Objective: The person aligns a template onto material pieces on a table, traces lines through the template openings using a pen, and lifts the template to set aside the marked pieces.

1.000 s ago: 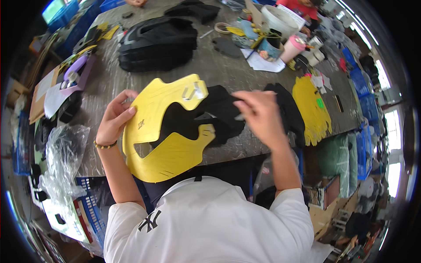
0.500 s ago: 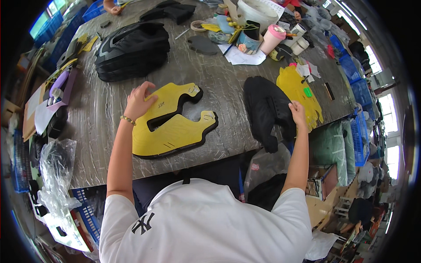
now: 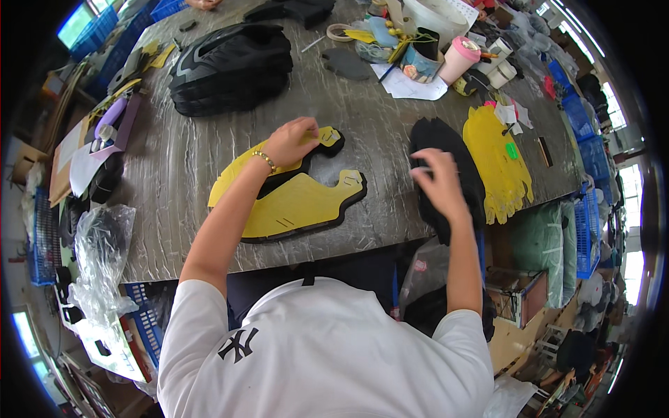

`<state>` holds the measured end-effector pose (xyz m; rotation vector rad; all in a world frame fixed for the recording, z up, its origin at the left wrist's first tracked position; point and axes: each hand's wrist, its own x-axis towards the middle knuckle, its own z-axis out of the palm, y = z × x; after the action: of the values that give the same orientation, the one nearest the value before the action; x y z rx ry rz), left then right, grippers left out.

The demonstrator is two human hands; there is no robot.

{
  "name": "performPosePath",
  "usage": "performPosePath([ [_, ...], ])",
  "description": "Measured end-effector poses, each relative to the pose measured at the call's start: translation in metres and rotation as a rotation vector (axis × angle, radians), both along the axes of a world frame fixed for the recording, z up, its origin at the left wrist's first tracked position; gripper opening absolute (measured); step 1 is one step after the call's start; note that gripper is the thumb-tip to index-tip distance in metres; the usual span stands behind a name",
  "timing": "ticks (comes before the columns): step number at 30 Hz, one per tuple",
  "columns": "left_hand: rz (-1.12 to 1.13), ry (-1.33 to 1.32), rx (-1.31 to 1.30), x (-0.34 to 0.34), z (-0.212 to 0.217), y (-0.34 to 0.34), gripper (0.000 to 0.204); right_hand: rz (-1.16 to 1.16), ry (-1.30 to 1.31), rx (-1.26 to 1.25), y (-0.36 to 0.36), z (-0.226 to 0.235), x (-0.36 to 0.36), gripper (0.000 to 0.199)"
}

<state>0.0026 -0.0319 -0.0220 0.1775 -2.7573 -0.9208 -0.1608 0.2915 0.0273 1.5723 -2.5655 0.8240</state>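
Observation:
A yellow U-shaped template piece (image 3: 296, 205) with a black layer beneath it lies on the table in front of me. My left hand (image 3: 291, 143) rests over its far prong, fingers and thumb extended toward the prong's tip; part of the template is hidden under the hand and wrist. To the right lies a stack of black shoe-upper pieces (image 3: 456, 157). Above its left edge is my right hand (image 3: 440, 180), fingers apart and slightly blurred, with nothing visible in it. Beyond the stack lies a pile of yellow cut pieces (image 3: 496, 160).
A tall black stack of shoe uppers (image 3: 230, 73) stands at the far left of the table (image 3: 376, 139). Farther right are a pink cup (image 3: 460, 59), a white bucket (image 3: 435, 21) and a tape roll (image 3: 339, 32). A purple box (image 3: 120, 129) sits by the left edge.
My left hand has slid right along the template to its far prong. My right hand has moved left from between the black stack and the yellow pile, its fingers now spread.

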Motion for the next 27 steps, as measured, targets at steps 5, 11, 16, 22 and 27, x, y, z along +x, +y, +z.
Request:
performPosePath([
  [5,0.035,0.076,0.004,-0.005,0.003,0.014,0.015,0.255,-0.126,0.12,-0.041,-0.002,0.061,0.033],
  [11,0.084,0.061,-0.022,-0.004,0.003,0.016,0.012,0.317,-0.039,0.169,-0.054,-0.019,0.065,0.031],
  [16,0.078,0.077,0.006,-0.003,0.002,0.019,0.018,0.359,-0.022,0.203,-0.057,-0.016,0.065,0.032],
  [22,0.114,0.03,0.015,-0.004,0.007,0.024,0.022,0.355,0.008,0.172,-0.058,-0.016,0.068,0.033],
  [27,0.132,-0.006,-0.004,-0.006,0.009,0.02,0.023,0.376,0.007,0.152,-0.059,-0.017,0.067,0.034],
])
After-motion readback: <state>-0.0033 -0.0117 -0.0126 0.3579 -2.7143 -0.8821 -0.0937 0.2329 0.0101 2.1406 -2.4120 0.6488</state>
